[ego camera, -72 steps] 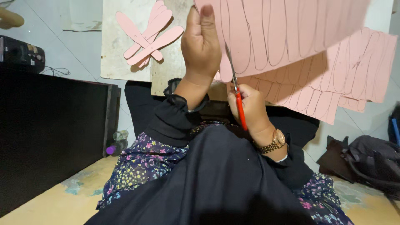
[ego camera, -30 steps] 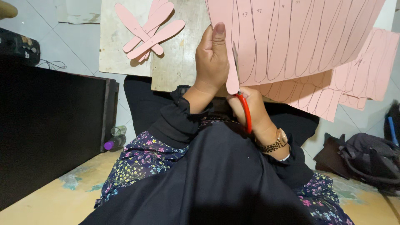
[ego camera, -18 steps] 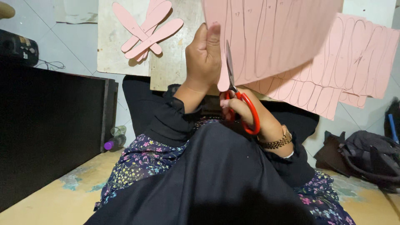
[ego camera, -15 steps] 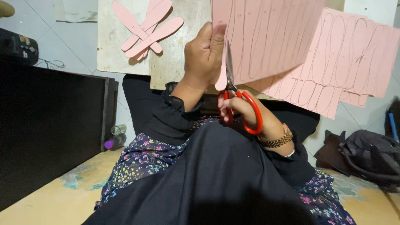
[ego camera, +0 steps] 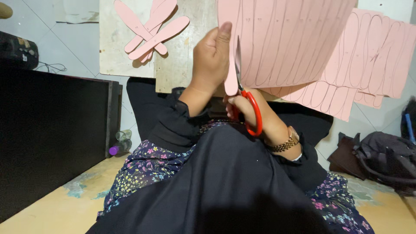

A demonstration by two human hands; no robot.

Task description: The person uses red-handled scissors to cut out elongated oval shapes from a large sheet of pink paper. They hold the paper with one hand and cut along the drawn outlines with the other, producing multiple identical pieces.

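The person wears long black sleeves (ego camera: 173, 125) and a big black cloth (ego camera: 216, 182) over the lap. Underneath is a dark skirt with little flowers (ego camera: 138, 167). A gold watch (ego camera: 284, 143) sits on the right wrist.

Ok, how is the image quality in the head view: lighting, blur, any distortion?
Head view: bright, even light on the pink sheet and both hands, left hand and right hand sharp, no motion blur; scissors crisp; black garment at the bottom loses detail in shadow; wide-angle lens bends the dark cabinet edge.
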